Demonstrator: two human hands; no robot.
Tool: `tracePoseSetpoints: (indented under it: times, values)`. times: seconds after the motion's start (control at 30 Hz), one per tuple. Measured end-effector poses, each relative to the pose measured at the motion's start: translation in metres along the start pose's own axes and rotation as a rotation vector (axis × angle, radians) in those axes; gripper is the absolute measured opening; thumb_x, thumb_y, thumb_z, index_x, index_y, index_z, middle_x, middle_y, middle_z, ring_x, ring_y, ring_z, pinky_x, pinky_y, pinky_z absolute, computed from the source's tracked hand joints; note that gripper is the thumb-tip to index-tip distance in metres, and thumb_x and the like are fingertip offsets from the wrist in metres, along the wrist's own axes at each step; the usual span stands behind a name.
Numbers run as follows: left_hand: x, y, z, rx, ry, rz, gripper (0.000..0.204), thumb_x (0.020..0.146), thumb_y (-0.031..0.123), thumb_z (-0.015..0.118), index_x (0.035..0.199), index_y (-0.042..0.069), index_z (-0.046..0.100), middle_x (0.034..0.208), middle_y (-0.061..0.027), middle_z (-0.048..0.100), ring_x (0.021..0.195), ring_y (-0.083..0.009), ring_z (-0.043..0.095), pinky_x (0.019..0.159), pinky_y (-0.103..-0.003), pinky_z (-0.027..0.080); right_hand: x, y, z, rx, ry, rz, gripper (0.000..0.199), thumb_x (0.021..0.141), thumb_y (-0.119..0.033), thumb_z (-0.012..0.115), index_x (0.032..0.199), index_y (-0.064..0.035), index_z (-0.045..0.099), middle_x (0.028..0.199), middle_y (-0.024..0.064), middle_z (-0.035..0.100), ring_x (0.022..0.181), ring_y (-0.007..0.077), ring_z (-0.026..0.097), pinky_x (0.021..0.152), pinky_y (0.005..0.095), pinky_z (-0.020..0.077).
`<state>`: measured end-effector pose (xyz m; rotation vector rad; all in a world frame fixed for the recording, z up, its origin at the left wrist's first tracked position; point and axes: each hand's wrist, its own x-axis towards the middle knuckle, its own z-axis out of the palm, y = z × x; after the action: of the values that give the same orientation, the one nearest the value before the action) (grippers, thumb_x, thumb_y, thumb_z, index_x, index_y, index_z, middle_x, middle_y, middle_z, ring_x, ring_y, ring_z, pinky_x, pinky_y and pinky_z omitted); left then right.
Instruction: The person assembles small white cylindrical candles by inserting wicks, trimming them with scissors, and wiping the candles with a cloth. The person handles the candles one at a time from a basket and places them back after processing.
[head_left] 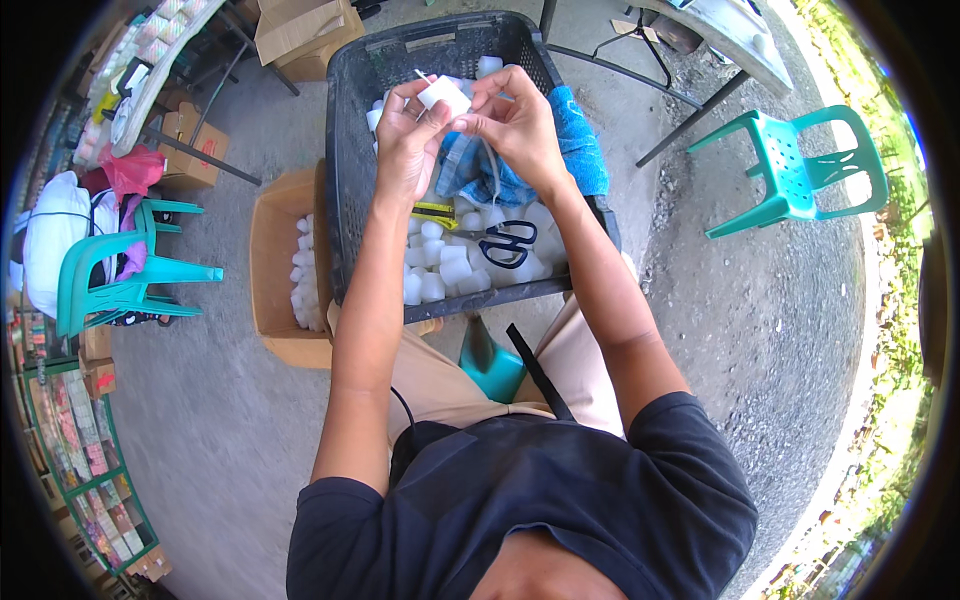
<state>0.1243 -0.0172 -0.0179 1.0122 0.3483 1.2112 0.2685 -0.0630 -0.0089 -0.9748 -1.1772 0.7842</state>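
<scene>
Above a black plastic crate [345, 190], my left hand [408, 135] is closed around a short white candle [445, 95], its thumb across the near side. A thin white wick [421, 74] sticks out at the candle's upper left. My right hand [515, 120] has its thumb and fingers closed at the candle's right edge. Beneath it hangs a pale strand [493, 170]; whether the hand grips it I cannot tell. Several more white candles [455, 268] fill the crate. On them lie dark-handled scissors [508, 245], a yellow tool [435, 213] and a blue towel [575, 150].
Left of the crate stands a cardboard box [275, 260] holding white pieces. Green plastic chairs stand at right [785, 170] and left [130, 265], the left one loaded with bags. Tables [730, 40] stand at both far corners. A goods shelf [90, 450] is at far left.
</scene>
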Motion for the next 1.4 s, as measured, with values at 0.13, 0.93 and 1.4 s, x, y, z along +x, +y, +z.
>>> tracePoseSetpoints:
  times: [0.13,0.93,1.4]
  values:
    - [-0.001,0.005,-0.003,0.305,-0.121,-0.163,0.032,0.084,0.006,0.063,0.115,-0.001,0.061,0.101,-0.0069,0.063,0.092,-0.0121,0.061,0.084,-0.024,0.048,0.012,-0.011,-0.019,-0.385,-0.018,-0.384,0.033,0.081,-0.001,0.067,0.11,-0.016,0.071,0.087,0.0034,0.061,0.09,0.0211,0.06,0.08,0.0316,0.0481]
    - [0.002,-0.015,-0.014,0.297,0.055,-0.1,0.013,0.09,0.016,0.066,0.094,0.003,0.066,0.084,0.0031,0.059,0.077,-0.0033,0.052,0.068,-0.02,0.043,0.004,-0.008,0.004,-0.495,-0.128,-0.25,0.008,0.078,0.005,0.067,0.082,0.0036,0.06,0.082,0.0114,0.061,0.073,0.0222,0.059,0.07,0.0308,0.0478]
    - [0.0,-0.008,-0.004,0.578,-0.033,0.073,0.008,0.089,0.01,0.062,0.089,0.002,0.059,0.076,0.0043,0.057,0.066,-0.0002,0.047,0.055,-0.019,0.039,0.003,0.011,-0.003,-0.177,0.006,0.028,0.004,0.087,0.0,0.066,0.089,-0.0014,0.064,0.082,-0.0013,0.063,0.069,0.0026,0.052,0.061,0.0176,0.0419]
